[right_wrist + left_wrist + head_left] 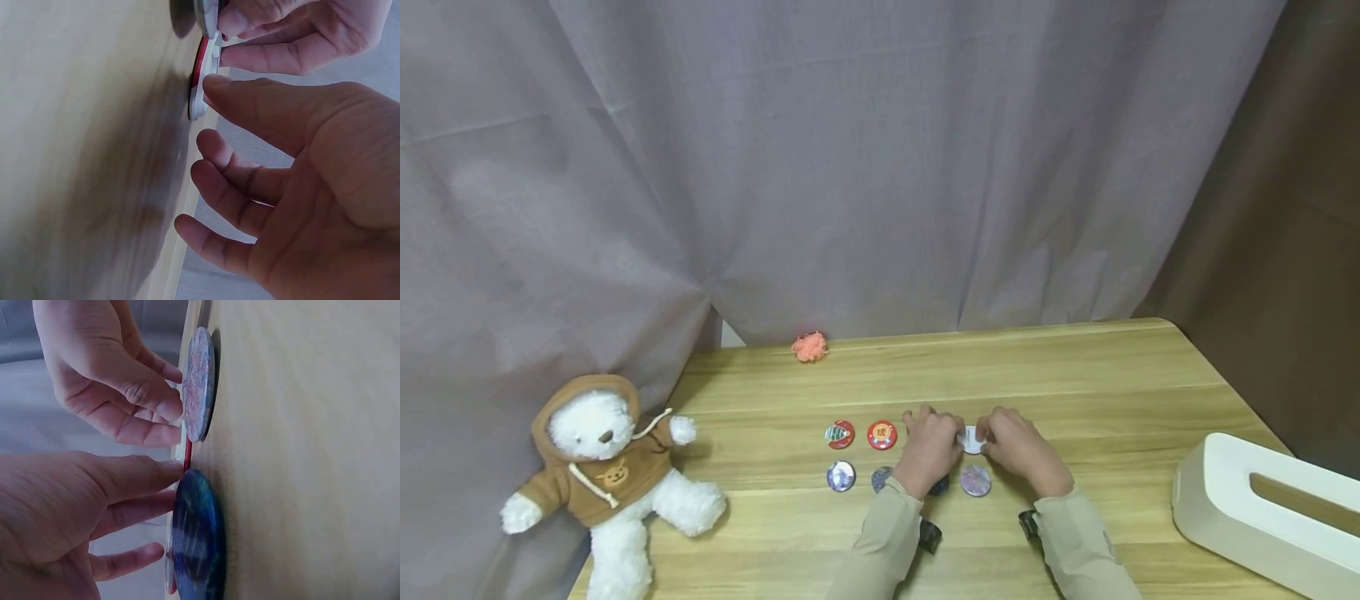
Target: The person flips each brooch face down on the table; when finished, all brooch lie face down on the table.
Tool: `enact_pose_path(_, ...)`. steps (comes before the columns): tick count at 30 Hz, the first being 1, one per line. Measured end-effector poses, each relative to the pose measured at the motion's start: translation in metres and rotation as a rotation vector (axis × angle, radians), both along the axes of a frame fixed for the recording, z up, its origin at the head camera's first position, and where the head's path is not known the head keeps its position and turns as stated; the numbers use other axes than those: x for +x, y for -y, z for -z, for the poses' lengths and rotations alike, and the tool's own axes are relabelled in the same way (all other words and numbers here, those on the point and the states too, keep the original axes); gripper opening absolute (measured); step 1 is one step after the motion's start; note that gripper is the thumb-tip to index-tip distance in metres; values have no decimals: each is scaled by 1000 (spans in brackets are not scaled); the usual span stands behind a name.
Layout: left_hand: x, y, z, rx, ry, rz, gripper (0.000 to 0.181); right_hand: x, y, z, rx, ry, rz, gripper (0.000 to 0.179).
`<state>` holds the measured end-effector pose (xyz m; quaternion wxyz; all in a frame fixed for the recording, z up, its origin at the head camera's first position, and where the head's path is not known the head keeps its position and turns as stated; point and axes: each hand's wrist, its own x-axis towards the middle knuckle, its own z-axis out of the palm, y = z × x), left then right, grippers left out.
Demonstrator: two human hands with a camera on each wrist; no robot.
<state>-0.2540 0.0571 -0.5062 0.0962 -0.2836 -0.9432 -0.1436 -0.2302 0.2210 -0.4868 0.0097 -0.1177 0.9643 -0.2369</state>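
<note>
A round badge (972,440), pale on top, lies on the wooden table between both hands; a red edge shows along the badge (200,78) in the right wrist view. My left hand (931,446) pinches its left side. From the other side my right hand (1021,446) holds it, thumb tip on its rim, the other fingers spread and bent. Closer to me are a pink-purple badge (976,481) and a dark blue badge (199,537), the latter partly under my left wrist in the head view.
Left of the hands lie a red-green badge (840,434), a red badge (882,434), a blue-white badge (841,476) and a bluish badge (882,477). A teddy bear (617,467) sits at left, a coral fuzzy ball (810,347) at the back, a white tissue box (1225,483) at right.
</note>
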Motion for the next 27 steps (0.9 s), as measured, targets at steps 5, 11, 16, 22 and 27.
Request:
enact_pose_path(5, -2, 5, -1, 11, 1, 17, 4, 1, -1, 2, 4, -15, 5, 10)
enact_pose_path(11, -5, 18, -5, 64, 43, 19, 9, 1, -1, 3, 1, -41, -5, 11)
enact_pose_path(16, -10, 25, -13, 98, 86, 25, 29, -1, -2, 1, 0, -55, 0, 11)
enact_pose_path(22, -6, 32, -17, 113, 108, 23, 34, -1, -1, -3, 3, -49, -6, 13)
enact_pose_path(27, -2, 37, -14, 78, 102, 33, 43, -1, 0, -5, -22, -79, -21, 14)
